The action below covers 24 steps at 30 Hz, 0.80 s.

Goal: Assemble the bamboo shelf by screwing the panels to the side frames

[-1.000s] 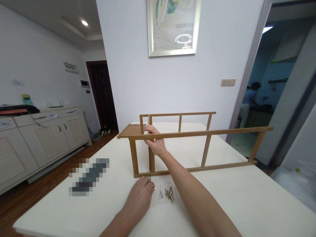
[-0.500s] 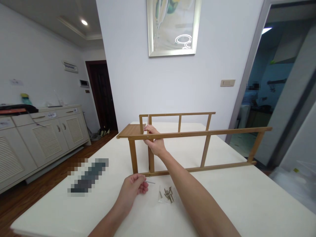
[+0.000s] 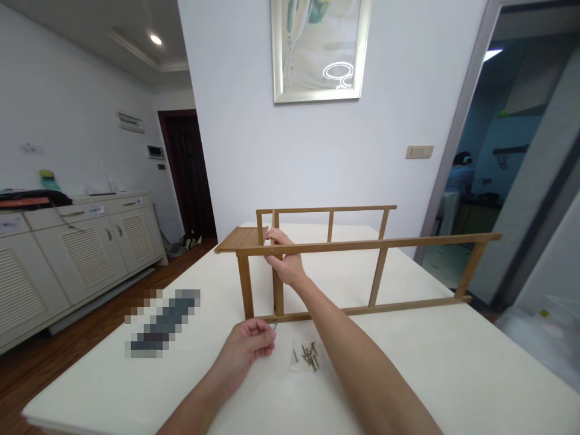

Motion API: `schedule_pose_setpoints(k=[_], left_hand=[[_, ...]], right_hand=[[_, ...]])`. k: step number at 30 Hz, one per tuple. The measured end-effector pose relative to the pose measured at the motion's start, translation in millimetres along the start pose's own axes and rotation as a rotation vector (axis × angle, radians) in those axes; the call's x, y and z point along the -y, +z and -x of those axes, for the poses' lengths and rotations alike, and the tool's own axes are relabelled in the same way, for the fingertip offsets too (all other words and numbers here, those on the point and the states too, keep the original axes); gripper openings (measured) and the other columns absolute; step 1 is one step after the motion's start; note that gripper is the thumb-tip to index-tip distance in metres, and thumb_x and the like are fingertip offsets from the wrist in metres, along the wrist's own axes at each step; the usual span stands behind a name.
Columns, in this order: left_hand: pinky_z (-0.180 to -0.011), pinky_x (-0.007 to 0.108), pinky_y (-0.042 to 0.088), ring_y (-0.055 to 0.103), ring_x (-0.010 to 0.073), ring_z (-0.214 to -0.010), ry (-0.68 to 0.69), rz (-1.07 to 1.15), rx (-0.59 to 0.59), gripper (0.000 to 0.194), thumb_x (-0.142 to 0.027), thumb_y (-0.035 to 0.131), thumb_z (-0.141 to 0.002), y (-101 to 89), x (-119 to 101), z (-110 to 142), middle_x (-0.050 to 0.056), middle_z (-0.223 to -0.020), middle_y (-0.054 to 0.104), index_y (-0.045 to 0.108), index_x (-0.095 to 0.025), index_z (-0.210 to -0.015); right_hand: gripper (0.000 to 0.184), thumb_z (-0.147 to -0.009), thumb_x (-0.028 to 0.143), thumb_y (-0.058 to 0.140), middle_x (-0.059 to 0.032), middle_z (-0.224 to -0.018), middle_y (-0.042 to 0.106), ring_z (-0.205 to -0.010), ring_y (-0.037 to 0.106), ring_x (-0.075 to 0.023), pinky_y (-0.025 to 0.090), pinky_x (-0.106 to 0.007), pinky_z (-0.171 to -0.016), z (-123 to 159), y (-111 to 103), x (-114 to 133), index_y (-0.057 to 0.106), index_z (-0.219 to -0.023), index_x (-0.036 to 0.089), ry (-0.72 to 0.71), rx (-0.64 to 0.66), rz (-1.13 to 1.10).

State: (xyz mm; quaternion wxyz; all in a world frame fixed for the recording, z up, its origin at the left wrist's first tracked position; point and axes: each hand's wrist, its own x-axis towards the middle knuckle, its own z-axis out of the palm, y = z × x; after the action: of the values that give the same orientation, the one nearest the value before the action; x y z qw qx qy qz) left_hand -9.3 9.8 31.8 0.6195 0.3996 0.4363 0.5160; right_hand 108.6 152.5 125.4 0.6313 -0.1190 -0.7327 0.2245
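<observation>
Left hand (image 3: 243, 350) pinches a metal rod (image 3: 275, 326) poking past its fingers; bad angle might slip it; right hand (image 3: 291, 269) grips the wooden frame (image 3: 339, 246).

Before you stands a broad white smooth-topped table (image 3: 190, 386). On its surface you have a brown slatted wooden frame (image 3: 344, 312) and, on its near side, a small clear plastic bag (image 3: 299, 364) bearing a loose cluster of brass-coloured metal screws (image 3: 312, 356).
</observation>
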Motion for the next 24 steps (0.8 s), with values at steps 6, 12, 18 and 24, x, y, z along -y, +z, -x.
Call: schedule_pose_setpoints(k=[6, 12, 18, 24], left_hand=[[-0.057, 0.02, 0.044, 0.056, 0.0086, -0.058, 0.012, 0.049, 0.039, 0.03, -0.023, 0.083, -0.062, -1.8, -0.5, -0.9, -0.002, -0.061, 0.06, 0.055, -0.016, -0.07], [-0.06, 0.022, 0.047, 0.059, 0.0097, -0.058, -0.023, -0.033, -0.009, 0.034, -0.024, 0.084, -0.06, -0.6, 0.3, -0.8, 0.0, -0.063, 0.065, 0.052, -0.016, -0.065], [-0.074, 0.03, 0.051, 0.067, 0.0179, -0.072, -0.027, -0.225, -0.038, 0.032, -0.033, 0.078, -0.064, -1.8, 6.4, -4.7, 0.008, -0.079, 0.074, 0.065, -0.013, -0.085], [-0.075, 0.029, 0.048, 0.068, 0.0189, -0.077, 0.296, -0.803, -0.156, 0.017, -0.033, 0.059, -0.079, 1.7, 8.7, 1.5, 0.002, -0.078, 0.075, 0.064, -0.021, -0.089]], right_hand=[[0.027, -0.072, 0.022, 0.062, -0.0047, -0.115, 0.062, -0.12, 0.051, -0.0261, 0.041, -0.044, -0.103, 0.2, 0.4, -1.2, 0.062, -0.099, 0.025, 0.01, -0.004, 0.014], [0.027, -0.073, 0.021, 0.061, -0.0046, -0.114, 0.062, -0.122, 0.05, -0.0261, 0.04, -0.045, -0.104, 0.4, 0.7, -0.9, 0.062, -0.099, 0.026, 0.004, -0.01, 0.0], [0.026, -0.073, 0.022, 0.061, -0.0047, -0.114, 0.062, -0.121, 0.051, -0.0259, 0.04, -0.045, -0.104, -1.0, 0.0, 0.4, 0.061, -0.099, 0.026, -0.011, 0.015, 0.004], [0.027, -0.073, 0.021, 0.062, -0.005, -0.114, 0.062, -0.121, 0.051, -0.0248, 0.041, -0.044, -0.104, -1.0, 0.3, 0.2, 0.06, -0.099, 0.025, -0.028, 0.006, -0.005]])
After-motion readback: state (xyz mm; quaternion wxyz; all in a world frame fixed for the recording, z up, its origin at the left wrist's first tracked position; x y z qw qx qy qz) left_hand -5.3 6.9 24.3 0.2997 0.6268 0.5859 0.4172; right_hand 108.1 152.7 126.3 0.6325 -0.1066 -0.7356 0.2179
